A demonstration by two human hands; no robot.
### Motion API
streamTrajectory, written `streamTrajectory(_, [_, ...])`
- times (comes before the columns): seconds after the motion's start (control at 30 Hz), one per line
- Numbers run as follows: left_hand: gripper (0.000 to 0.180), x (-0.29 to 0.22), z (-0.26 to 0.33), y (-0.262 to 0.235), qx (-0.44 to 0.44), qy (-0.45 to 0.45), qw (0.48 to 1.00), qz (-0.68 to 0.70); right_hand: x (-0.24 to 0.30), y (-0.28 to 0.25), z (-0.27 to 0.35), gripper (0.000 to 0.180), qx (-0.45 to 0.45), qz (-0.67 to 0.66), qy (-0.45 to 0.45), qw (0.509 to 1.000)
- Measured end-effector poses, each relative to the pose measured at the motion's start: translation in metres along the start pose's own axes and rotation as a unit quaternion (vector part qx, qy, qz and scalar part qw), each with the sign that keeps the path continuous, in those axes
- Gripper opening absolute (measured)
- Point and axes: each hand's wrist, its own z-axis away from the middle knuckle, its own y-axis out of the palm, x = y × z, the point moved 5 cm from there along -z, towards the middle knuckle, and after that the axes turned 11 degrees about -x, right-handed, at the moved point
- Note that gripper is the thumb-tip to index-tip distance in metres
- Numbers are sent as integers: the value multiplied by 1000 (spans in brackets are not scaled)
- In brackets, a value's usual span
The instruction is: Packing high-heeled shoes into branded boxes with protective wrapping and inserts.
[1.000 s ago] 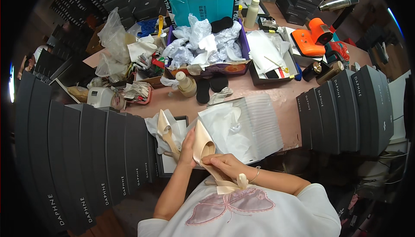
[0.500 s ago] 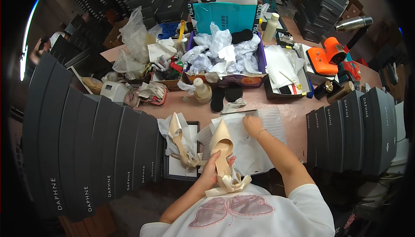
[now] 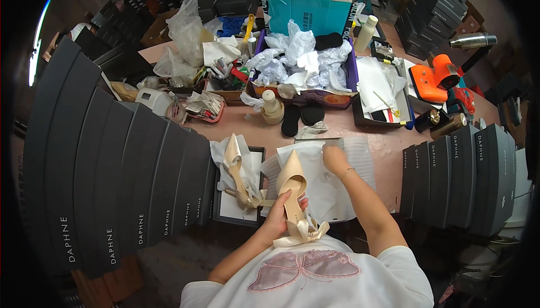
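My left hand (image 3: 275,213) is wrapped round the middle of a cream pointed-toe shoe (image 3: 291,174), whose toe points away from me. A satin bow and a sparkling strap show at its heel end, close to my shirt. My right hand (image 3: 336,162) is closed at the far right part of the white tissue paper (image 3: 323,195); what its fingers grip, if anything, is hidden. Under this paper lies a dark box, with only its far edge showing. To the left, the matching shoe (image 3: 232,153) with a bow rests on tissue in an open dark shoebox (image 3: 228,213).
Dark shoeboxes (image 3: 121,167) stand in a long row on the left, with another row (image 3: 444,173) on the right. Beyond my hands are a cream bottle (image 3: 273,111), black oval pads (image 3: 312,115), a purple-edged box of crumpled tissue (image 3: 304,66) and an orange device (image 3: 430,80).
The view has shifted a little, so the background sits farther right. My left hand still holds the shoe, and my right hand stays closed at the paper.
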Motion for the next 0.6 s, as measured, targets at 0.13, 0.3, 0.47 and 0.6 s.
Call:
streamTrajectory(0.13, [53, 1, -4, 4, 15, 4, 1000, 1, -14, -84, -1, 15, -157, -44, 18, 986])
streamTrajectory(0.3, [61, 2, -1, 29, 62, 22, 997, 32, -2, -126, 54, 21, 18, -462, 196, 865])
streamTrajectory(0.47, [63, 1, 8, 45, 93, 49, 994, 31, 58, -131, 126, 27, 67, -672, 207, 708])
streamTrajectory(0.6, [64, 1, 7, 44, 96, 55, 994, 9, 77, -129, 132, 26, -52, -294, -72, 952])
